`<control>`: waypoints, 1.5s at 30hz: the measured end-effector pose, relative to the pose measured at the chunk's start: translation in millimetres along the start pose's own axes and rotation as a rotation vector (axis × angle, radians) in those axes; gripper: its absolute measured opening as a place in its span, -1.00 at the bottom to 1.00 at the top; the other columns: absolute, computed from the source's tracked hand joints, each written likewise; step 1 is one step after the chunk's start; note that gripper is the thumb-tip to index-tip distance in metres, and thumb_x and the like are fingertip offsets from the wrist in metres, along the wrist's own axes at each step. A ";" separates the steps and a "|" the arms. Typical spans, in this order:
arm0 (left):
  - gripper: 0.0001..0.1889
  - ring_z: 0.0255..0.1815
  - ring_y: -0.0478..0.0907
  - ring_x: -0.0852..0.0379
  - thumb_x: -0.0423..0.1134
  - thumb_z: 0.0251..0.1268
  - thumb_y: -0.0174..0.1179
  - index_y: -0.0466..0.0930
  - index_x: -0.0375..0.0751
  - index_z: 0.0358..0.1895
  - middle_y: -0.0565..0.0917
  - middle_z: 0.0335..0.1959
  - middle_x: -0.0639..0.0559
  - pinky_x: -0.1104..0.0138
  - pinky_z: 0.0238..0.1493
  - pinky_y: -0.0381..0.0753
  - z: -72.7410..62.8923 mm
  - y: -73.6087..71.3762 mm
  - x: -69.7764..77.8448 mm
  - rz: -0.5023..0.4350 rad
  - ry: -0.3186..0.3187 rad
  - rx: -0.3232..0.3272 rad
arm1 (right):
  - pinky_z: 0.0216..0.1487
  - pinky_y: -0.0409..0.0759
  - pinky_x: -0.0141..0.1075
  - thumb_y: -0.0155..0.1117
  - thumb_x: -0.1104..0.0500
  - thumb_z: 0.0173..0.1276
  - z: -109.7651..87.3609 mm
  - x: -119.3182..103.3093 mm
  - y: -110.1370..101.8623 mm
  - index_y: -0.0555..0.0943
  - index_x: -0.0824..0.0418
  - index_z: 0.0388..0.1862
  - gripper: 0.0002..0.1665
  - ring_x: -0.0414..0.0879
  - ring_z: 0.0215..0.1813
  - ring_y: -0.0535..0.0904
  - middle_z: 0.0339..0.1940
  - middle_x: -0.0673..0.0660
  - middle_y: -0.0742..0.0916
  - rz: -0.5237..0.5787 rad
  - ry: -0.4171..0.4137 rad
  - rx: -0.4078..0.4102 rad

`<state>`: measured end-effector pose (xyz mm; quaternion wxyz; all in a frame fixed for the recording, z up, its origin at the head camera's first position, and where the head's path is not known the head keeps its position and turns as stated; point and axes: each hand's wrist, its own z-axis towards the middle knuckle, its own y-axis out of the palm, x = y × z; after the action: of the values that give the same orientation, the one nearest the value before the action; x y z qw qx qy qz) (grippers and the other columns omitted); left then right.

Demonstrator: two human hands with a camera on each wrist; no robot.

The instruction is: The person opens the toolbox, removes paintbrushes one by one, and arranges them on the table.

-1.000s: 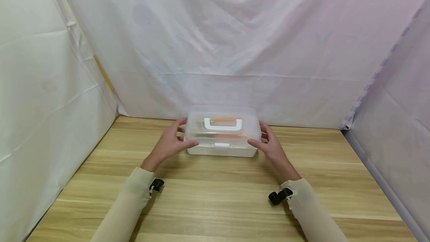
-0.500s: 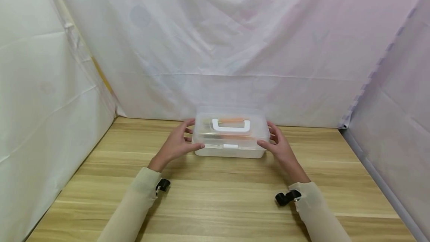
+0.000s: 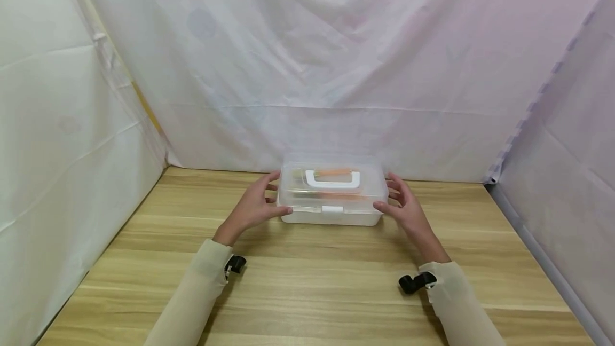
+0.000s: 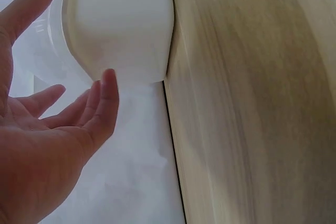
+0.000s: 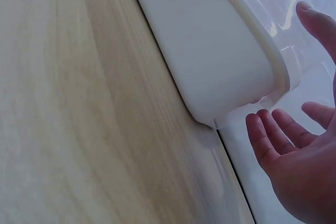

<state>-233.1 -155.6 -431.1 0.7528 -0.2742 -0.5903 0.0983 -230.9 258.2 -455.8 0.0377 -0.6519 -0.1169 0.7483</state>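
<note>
A lidded plastic storage box (image 3: pixel 331 218) sits on the wooden table near the back curtain. Its lid is translucent and down, with a white carry handle (image 3: pixel 332 184) and a white front latch (image 3: pixel 332 209). Blurred orange items (image 3: pixel 336 195) show through the lid. My left hand (image 3: pixel 252 206) is at the box's left end, thumb by the front corner, fingers spread and slightly bent. At the right end, my right hand (image 3: pixel 405 208) has its thumb and fingers apart. Both wrist views show loosely bent fingers (image 5: pixel 283 132) beside the box's ends; light contact is hard to judge.
The wooden tabletop (image 3: pixel 317 287) stretches in front of the box. White curtains (image 3: pixel 307 68) hang close behind it and at both sides. A black wrist camera (image 3: pixel 235 264) sits at the left cuff, another black wrist camera (image 3: pixel 417 282) at the right.
The box has shifted to the right, with both hands moving along at its ends. Over the last half second, my right hand has drawn slightly away from the box's right end.
</note>
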 end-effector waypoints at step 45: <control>-0.01 0.51 0.51 -0.30 -0.16 0.28 0.66 0.32 -0.13 0.73 0.45 0.63 -0.18 -0.14 0.33 0.66 -0.4 -3.9 -5.4 0.113 0.028 -0.019 | 0.55 0.45 0.13 0.54 0.09 0.56 -3.5 -18.9 -9.5 0.16 0.10 0.84 0.05 0.29 0.64 0.39 0.71 0.29 0.40 -0.192 -0.054 -0.062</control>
<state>-234.9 -161.5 -433.6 0.7514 -0.3157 -0.5644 0.1312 -225.6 263.9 -435.9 0.0858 -0.6182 -0.2027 0.7545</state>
